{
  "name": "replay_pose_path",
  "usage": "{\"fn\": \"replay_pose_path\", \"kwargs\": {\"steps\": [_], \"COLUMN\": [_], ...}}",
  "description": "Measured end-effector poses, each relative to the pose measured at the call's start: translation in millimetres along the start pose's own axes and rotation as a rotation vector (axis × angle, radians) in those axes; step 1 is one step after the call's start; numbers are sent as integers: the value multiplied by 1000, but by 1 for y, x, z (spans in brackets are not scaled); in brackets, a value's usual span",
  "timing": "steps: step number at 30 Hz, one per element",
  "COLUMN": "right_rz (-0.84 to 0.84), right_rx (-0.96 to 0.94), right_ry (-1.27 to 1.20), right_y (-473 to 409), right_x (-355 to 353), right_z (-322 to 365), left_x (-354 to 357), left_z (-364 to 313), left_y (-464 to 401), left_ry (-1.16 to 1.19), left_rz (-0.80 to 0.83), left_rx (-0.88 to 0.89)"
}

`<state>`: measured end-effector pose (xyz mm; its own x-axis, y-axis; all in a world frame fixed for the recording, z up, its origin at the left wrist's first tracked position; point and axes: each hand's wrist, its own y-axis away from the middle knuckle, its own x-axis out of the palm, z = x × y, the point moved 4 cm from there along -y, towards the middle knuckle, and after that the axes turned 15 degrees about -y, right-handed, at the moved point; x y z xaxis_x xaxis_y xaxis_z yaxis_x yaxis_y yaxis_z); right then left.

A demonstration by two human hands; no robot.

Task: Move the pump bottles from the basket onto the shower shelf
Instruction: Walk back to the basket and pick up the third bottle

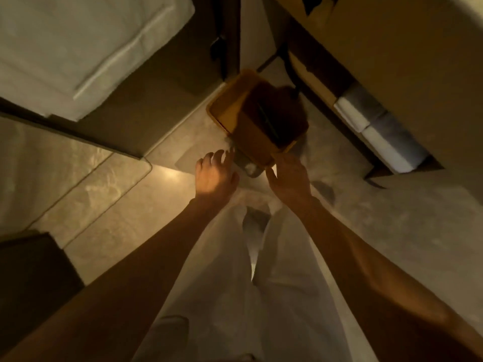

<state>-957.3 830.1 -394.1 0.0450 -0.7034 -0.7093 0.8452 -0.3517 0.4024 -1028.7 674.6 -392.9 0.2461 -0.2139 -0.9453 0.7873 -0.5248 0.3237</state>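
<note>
A yellow-orange basket (224, 113) stands on the tiled floor ahead of me, its inside dark. A brown shape inside it (285, 113) is blurred; I cannot tell whether it is a pump bottle. My left hand (215, 176) hovers just short of the basket's near corner with fingers spread and nothing in it. At the basket's near right edge my right hand (290, 176) has its fingers at the rim; whether it grips the rim is unclear. No shower shelf is in view.
A white toilet lid (78, 48) fills the upper left. A dark door edge (230, 35) rises behind the basket. Toilet paper rolls (379, 129) sit in a low cabinet at right. A floor drain (251, 167) lies between my hands. My white trousers (235, 283) are below.
</note>
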Motion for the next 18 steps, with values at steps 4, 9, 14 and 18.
{"fn": "replay_pose_path", "kwargs": {"steps": [4,9,14,18], "right_rz": [142,281,374,352], "right_rx": [-143,-250,-339,-463], "right_ry": [112,226,300,349], "right_y": [-53,-122,-188,-233], "right_x": [-27,-67,-84,-66], "right_z": [-5,-34,-67,-90], "left_x": [-4,-5,15,50], "left_z": [-15,-40,-71,-88], "left_y": [-34,-73,-123,-165], "left_ry": [41,48,102,139], "left_rz": [0,-11,97,58], "left_rx": [-144,-302,-392,-478]}}
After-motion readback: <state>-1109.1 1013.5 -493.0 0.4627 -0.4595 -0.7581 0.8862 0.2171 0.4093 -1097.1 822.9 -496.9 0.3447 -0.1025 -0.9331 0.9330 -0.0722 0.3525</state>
